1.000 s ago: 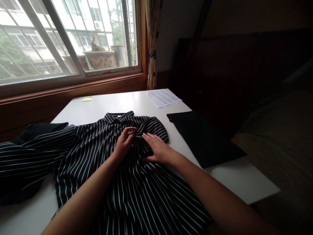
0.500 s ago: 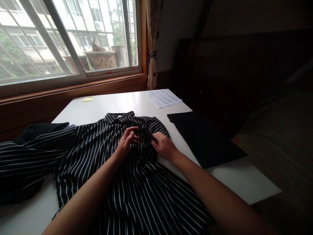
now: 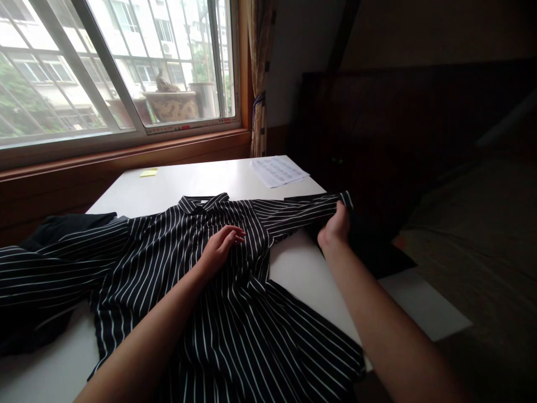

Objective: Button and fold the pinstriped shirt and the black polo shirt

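Observation:
A black shirt with white stripes [image 3: 168, 263] lies spread over the white table, its collar at the far side. My right hand [image 3: 335, 225] grips the end of the right-hand sleeve [image 3: 300, 212] near the cuff and holds it stretched out to the right. Over the chest of the shirt is my left hand [image 3: 222, 246], fingers extended and holding nothing; whether it touches the cloth I cannot tell. The other sleeve [image 3: 62, 254] stretches away to the left, over dark cloth.
Dark folded cloth [image 3: 377, 254] lies on the table's right side, partly behind my right hand. Printed sheets [image 3: 279, 170] and a yellow sticky note [image 3: 149, 172] are at the far end of the white table [image 3: 197, 173]. Beyond it are a window and a tied curtain [image 3: 259, 120].
My right hand has moved right and away from me, pulling the sleeve from its folded place on the chest out to the side. My left hand has let go of the sleeve end.

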Tool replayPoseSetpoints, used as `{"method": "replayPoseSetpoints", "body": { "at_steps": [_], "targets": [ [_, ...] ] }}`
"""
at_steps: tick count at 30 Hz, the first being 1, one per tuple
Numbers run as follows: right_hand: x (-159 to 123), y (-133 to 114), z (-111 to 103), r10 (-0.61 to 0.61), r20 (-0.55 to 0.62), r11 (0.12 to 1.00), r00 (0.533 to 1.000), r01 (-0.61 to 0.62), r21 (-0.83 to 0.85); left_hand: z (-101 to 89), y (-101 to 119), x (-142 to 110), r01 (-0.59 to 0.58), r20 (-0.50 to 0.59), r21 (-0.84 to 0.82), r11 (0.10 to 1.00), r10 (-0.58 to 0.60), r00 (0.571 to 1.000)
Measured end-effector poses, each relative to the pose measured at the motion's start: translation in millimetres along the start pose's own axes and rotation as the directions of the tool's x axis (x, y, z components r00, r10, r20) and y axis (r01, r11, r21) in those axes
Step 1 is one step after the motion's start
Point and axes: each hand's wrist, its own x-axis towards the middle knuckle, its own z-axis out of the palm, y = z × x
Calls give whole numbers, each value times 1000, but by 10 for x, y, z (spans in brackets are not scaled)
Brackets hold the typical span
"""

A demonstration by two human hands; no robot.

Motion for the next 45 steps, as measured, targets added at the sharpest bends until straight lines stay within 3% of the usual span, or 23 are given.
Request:
{"method": "replayPoseSetpoints", "body": {
  "at_steps": [4,10,15,19,22,24,27,30,31,33,36,40,45],
  "targets": [
    [-10,73,-30,112,-60,993,992,-114,-39,-18,-5,14,-35,3,117,993,34,999],
    [-58,30,-18,63,-2,995,998,-63,-82,-27,-49,22,-122,66,415,902,104,992],
    [5,-105,-109,-117,-41,977,992,107,-185,19,-122,21,-280,203,510,814,202,958],
    [-70,-262,-118,-359,40,880,932,352,-319,61,-139,3,-394,314,575,717,251,916],
    [-243,-372,-45,-460,238,776,855,518,-361,96,-127,-47,-427,400,667,610,190,897],
    [-384,-401,18,-461,433,710,775,615,-343,127,-113,-93,-435,438,714,548,136,889],
    [-581,-346,97,-384,728,640,568,732,-234,190,-81,-164,-451,473,753,478,82,877],
    [-712,-204,137,-246,904,623,350,771,-130,266,-32,-229,-488,515,765,420,56,855],
    [-733,-150,140,-209,929,625,305,772,-113,294,-13,-250,-502,530,765,402,50,847],
    [-738,-48,132,-163,952,627,259,772,-103,349,25,-291,-525,554,765,374,35,832],
    [-681,63,93,-107,961,602,255,786,-141,434,72,-352,-542,574,761,356,20,819],
    [-603,81,30,31,956,493,293,827,-270,548,96,-421,-551,582,747,372,35,813],
    [-577,-122,7,200,879,245,433,846,-473,673,111,-493,-524,567,743,417,25,823]
  ]
}}
